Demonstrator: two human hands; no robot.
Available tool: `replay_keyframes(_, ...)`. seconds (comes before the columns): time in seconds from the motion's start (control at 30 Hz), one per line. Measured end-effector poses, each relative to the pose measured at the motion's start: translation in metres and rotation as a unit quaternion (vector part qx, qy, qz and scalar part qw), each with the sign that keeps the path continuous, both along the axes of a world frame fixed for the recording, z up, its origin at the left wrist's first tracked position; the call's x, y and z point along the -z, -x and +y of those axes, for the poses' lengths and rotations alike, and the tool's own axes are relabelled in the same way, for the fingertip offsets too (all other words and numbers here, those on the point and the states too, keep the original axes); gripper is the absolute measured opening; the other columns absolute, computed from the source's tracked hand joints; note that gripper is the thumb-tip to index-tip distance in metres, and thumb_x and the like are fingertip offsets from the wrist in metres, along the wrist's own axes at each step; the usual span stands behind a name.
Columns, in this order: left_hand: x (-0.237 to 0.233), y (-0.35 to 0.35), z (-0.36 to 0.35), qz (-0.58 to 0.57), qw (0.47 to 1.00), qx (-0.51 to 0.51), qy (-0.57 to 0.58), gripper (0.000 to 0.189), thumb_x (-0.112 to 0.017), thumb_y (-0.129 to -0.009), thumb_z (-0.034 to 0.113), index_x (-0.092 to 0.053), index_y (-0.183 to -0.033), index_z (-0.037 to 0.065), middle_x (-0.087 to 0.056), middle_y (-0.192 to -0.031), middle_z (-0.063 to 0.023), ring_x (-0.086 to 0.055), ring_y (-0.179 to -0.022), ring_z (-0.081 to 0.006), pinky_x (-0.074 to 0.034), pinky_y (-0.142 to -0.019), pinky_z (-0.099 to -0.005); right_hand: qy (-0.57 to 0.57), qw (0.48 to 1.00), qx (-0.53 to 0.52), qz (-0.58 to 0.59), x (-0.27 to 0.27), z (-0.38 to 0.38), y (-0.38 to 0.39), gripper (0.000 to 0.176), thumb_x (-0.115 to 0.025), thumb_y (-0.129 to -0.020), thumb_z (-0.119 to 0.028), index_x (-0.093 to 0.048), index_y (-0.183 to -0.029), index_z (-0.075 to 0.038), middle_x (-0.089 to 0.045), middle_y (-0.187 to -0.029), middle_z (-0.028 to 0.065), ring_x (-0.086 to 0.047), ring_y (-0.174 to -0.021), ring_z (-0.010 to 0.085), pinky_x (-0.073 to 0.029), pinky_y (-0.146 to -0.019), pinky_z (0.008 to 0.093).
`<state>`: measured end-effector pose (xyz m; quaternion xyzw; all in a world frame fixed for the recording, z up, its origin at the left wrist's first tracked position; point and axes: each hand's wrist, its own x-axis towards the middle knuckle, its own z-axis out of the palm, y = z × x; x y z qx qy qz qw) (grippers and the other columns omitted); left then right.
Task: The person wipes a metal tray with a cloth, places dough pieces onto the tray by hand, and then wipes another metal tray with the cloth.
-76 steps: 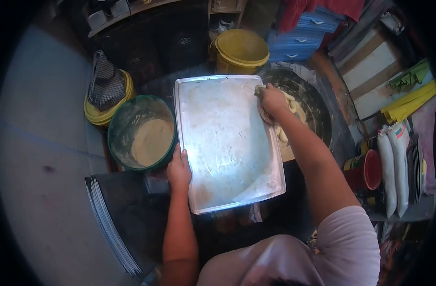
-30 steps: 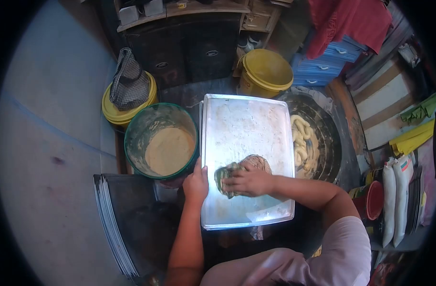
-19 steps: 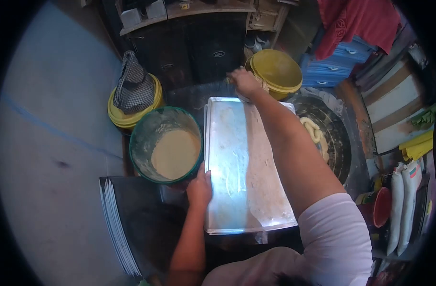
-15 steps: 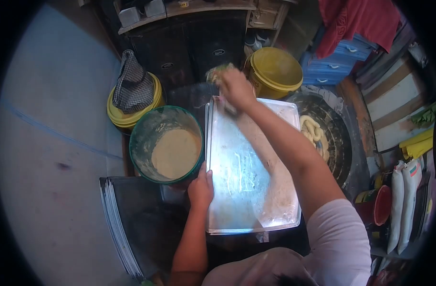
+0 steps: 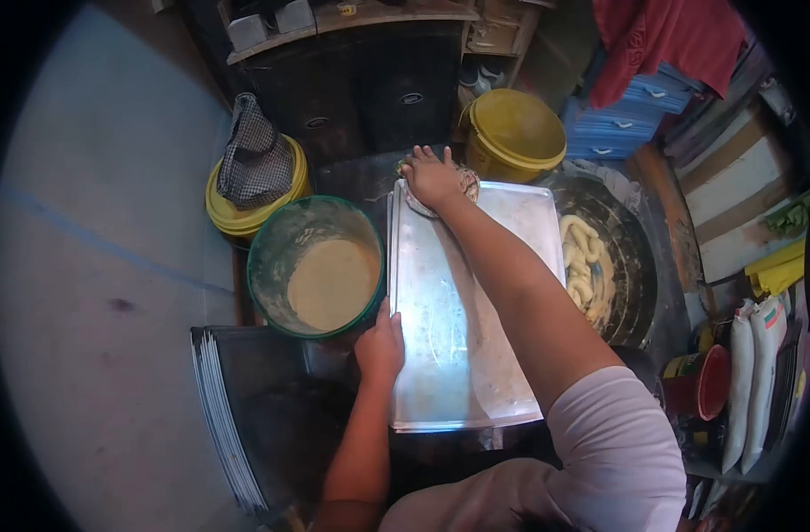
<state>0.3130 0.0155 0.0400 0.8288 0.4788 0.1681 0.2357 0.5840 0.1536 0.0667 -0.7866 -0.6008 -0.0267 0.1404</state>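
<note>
**Q:** What is shown at the centre of the view?

**A:** A metal tray (image 5: 449, 355) is shown lying lengthwise away from the person, with pale residue along its right half. At its far left corner a cloth (image 5: 466, 183) is pressed flat beneath the right hand (image 5: 432, 177). The fingers are spread wide and laid on top of the cloth, not closed around it.

**Q:** How is the left hand (image 5: 380, 341) placed?

**A:** It is set against the near half of the tray's left edge. Whether its fingers are curled under the rim cannot be told, as they are hidden by the back of the hand.

**Q:** What is found around the tray?

**A:** A green bucket (image 5: 268, 248) holding a tan mixture is seen just beside the left edge. A dark pan (image 5: 634, 266) with pale dough pieces (image 5: 582, 262) is seen along the right edge. A lidded yellow bucket (image 5: 511, 133) is placed just beyond the far edge.

**Q:** What could go wrong from here?

**A:** Three risks are judged plausible. The tray could be slid or tilted if pressure at the far corner is not matched at the left edge. The cloth is only pressed, not gripped, so it could be pushed over the far edge. Residue could be swept into the green bucket, since nothing is seen between it and the tray.
</note>
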Motion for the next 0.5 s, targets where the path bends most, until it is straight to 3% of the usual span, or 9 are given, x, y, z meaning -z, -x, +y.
replay_keyframes(0.07, 0.003, 0.001, 0.000, 0.006, 1.000, -0.005, 0.005, 0.039, -0.046, -0.093, 0.029, -0.052, -0.125, 0.008, -0.062, -0.068, -0.0225, -0.061, -0.064, -0.0404, -0.048, -0.061, -0.0496, 0.019, 0.999, 0.038, -0.008, 0.003, -0.003, 0.008, 0.046, -0.035, -0.094, -0.030, -0.051, -0.125, 0.001, -0.042, -0.138, 0.0191, -0.035, -0.132, 0.0294, -0.016, -0.112, 0.0484)
replay_keyframes(0.2, 0.002, 0.000, -0.002, -0.006, 0.999, -0.011, 0.030, 0.039, -0.046, -0.093, 0.029, -0.054, -0.123, 0.007, -0.063, -0.075, -0.0247, -0.061, -0.070, -0.0418, -0.048, -0.066, -0.0500, -0.069, 0.994, -0.036, -0.070, 0.019, -0.046, 0.038, 0.041, -0.041, -0.092, -0.023, -0.052, -0.123, 0.001, -0.047, -0.134, 0.0204, -0.039, -0.128, 0.0309, -0.023, -0.109, 0.0454)
replay_keyframes(0.3, 0.002, 0.000, -0.003, 0.008, 1.000, -0.010, 0.026, 0.038, -0.046, -0.093, 0.029, -0.054, -0.124, 0.008, -0.063, -0.075, -0.0245, -0.061, -0.070, -0.0417, -0.047, -0.066, -0.0509, -0.061, 0.994, -0.090, -0.013, 0.024, -0.096, 0.072, 0.043, -0.042, -0.093, -0.027, -0.051, -0.125, 0.000, -0.049, -0.132, 0.0166, -0.043, -0.126, 0.0280, -0.024, -0.110, 0.0418)
replay_keyframes(0.37, 0.006, 0.001, -0.004, 0.002, 1.000, -0.006, 0.004, 0.038, -0.046, -0.093, 0.029, -0.053, -0.124, 0.008, -0.063, -0.071, -0.0230, -0.061, -0.067, -0.0410, -0.048, -0.064, -0.0505, -0.021, 0.988, -0.144, 0.045, 0.022, -0.123, 0.085, 0.045, -0.046, -0.091, -0.032, -0.052, -0.127, -0.006, -0.048, -0.135, 0.0132, -0.042, -0.127, 0.0269, -0.022, -0.110, 0.0480)
replay_keyframes(0.5, 0.005, 0.001, -0.004, -0.007, 1.000, 0.001, -0.008, 0.039, -0.044, -0.093, 0.030, -0.051, -0.125, 0.008, -0.063, -0.068, -0.0213, -0.061, -0.063, -0.0403, -0.048, -0.061, -0.0503, 0.048, 0.986, -0.160, 0.028, -0.018, -0.130, 0.072, 0.047, -0.044, -0.090, -0.039, -0.051, -0.129, -0.014, -0.044, -0.139, 0.0105, -0.037, -0.130, 0.0296, -0.018, -0.108, 0.0560)
